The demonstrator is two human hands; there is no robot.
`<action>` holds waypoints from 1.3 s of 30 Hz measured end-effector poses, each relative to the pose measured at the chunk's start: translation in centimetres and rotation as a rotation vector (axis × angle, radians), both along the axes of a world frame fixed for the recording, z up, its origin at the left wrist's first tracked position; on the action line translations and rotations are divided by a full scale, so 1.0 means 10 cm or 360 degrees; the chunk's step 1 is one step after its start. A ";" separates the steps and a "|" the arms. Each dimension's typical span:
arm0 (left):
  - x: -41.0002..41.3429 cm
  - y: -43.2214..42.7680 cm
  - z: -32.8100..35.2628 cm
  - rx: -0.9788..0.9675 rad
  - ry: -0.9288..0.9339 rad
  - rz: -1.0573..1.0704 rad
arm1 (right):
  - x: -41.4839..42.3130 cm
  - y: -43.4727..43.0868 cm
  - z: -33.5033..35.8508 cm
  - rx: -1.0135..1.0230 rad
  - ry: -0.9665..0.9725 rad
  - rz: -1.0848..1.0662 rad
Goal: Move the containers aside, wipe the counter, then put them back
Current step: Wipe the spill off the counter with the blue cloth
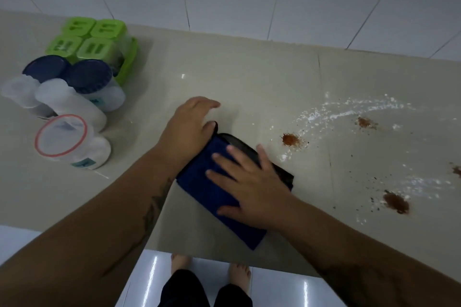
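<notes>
Forearms (74,244) cropped; right hand (252,189) covers cloth (199,182) middle; left hand (187,127) hides corner.

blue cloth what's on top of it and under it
The right hand lies flat on the blue cloth; the left hand touches its far end. Counter beneath; anything under it is hidden.

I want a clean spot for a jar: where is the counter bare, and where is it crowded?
Bare: the middle strip of counter between the green container set and the white powder, along the wall; also the near-left edge below the red-rimmed jar. Crowded: far left with containers, right with brown spills, centre with the cloth.
</notes>
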State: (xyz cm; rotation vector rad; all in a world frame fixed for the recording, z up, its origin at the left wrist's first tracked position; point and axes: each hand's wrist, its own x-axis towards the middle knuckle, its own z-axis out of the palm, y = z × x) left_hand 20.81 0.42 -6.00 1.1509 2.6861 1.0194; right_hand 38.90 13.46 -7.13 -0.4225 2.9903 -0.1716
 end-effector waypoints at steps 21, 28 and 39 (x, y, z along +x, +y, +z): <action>-0.02 -0.14 -0.47 -0.0690 0.0200 0.0190 | 0.08 0.47 -0.18 -0.0042 -0.0128 -0.1159; -0.03 0.04 -0.48 -0.0685 0.0030 0.0454 | -1.05 0.69 -0.24 -0.0042 -0.0105 -0.0904; -0.05 0.07 -0.51 -0.0869 0.0069 0.0381 | -0.07 0.38 -0.18 0.0000 -0.0169 -0.1540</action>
